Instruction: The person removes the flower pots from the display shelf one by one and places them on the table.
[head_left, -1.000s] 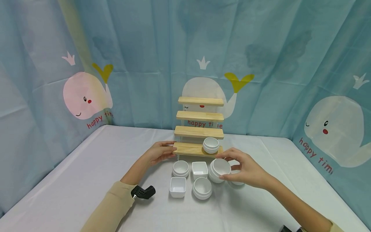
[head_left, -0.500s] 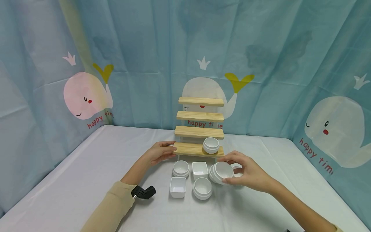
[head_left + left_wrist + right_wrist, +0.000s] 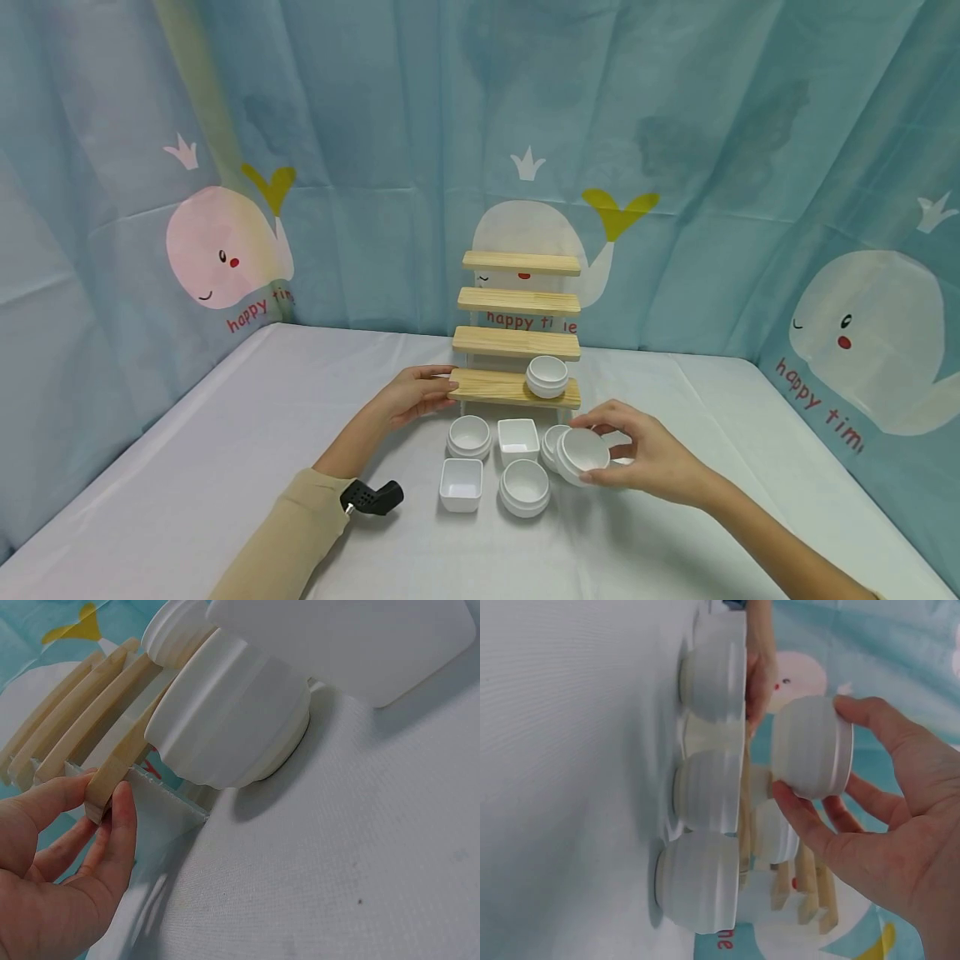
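Note:
My right hand (image 3: 645, 454) pinches a round white bowl (image 3: 583, 454) by its sides, thumb and fingers across it. The right wrist view shows this held bowl (image 3: 810, 748) raised off the tablecloth. My left hand (image 3: 412, 396) grips the left end of the lowest board of a tiered wooden display stand (image 3: 487, 385), thumb above and fingers below in the left wrist view (image 3: 112, 769). One round bowl (image 3: 547, 377) stands on that board's right part. Another round bowl (image 3: 552, 440) sits behind the held one, partly covered by it.
In front of the stand stand two square white bowls (image 3: 517, 440) and two more round ones, a rear-left bowl (image 3: 468, 437) and a front bowl (image 3: 524, 488). The upper boards (image 3: 517, 301) hold nothing. A blue curtain (image 3: 375, 208) hangs behind the white tablecloth (image 3: 225, 467).
My right hand has shifted right and toward me with the held bowl, uncovering part of the round bowl behind it. My left hand stays on the board.

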`<state>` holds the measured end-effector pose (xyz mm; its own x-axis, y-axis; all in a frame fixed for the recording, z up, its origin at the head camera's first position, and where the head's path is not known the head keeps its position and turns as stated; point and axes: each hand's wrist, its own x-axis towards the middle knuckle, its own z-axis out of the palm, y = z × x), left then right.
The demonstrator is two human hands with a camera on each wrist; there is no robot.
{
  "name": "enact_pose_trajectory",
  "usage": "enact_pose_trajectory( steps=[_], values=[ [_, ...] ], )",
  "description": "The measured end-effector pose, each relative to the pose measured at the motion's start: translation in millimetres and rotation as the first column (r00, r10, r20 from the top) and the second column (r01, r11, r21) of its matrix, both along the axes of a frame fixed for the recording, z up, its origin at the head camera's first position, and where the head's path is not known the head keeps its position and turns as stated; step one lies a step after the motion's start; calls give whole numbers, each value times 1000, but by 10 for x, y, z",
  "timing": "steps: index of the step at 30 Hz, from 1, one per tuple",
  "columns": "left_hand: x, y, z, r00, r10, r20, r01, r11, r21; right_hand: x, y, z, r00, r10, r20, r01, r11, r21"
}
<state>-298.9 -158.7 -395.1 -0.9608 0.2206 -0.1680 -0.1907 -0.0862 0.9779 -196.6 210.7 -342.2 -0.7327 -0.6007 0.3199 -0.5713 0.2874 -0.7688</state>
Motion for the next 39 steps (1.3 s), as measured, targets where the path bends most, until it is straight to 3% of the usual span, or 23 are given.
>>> enact_pose_trajectory(
  steps=[14, 29, 39],
  values=[
    [17, -3, -7, 1000, 4, 4, -4, 1000, -11, 18, 32, -79, 999, 14, 42, -16, 999, 42],
    [5, 8, 11, 1000, 16, 16, -16, 1000, -5, 29, 44, -181, 994, 59, 91, -60, 998, 14],
    [4, 10, 9, 1000, 10, 17, -10, 1000, 7, 19, 40, -232, 994, 77, 80, -80, 997, 24]
  ],
)
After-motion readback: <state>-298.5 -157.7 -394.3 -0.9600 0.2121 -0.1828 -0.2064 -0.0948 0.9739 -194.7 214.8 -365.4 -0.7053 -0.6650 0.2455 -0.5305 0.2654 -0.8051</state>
